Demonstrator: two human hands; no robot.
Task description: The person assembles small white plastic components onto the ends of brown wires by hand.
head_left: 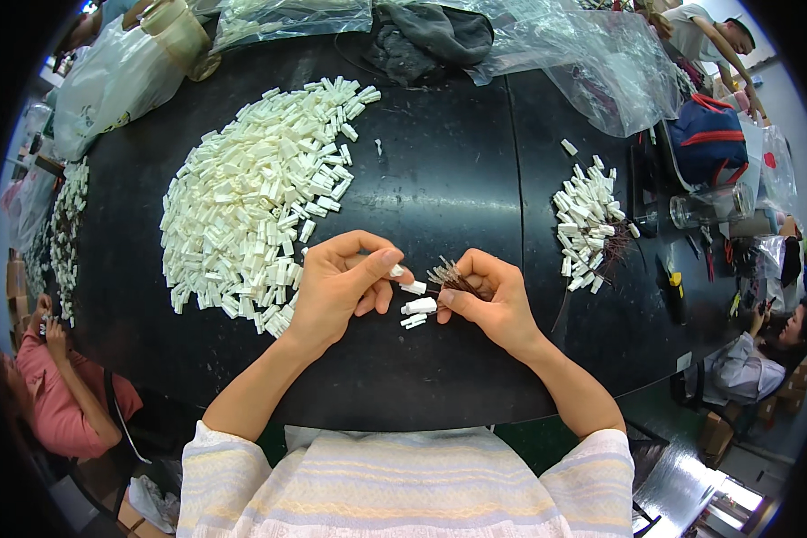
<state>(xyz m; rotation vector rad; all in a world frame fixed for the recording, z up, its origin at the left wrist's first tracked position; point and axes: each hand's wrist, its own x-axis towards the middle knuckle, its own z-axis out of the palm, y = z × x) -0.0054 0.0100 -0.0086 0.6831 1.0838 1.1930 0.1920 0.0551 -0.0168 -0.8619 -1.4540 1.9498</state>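
Head view: black round table (439, 179), both hands at its near edge.
Left hand (336, 287): closed, pinching a small white plastic connector housing (395, 270).
Right hand (493, 300): closed on a bundle of thin brown metal-tipped wires (446, 274).
Beyond left hand: large heap of white plastic housings (260, 197), loose.
Beyond right hand: smaller white pile (585, 224).
Containers: clear plastic bags (592, 63), far edge; contents unclear.

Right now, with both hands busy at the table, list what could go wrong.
The right hand pinches a fanned bundle of thin metal pins; some could slip out. Loose white plastic housings under the left hand could be knocked toward the table edge. The big pile of housings sprawls close by.
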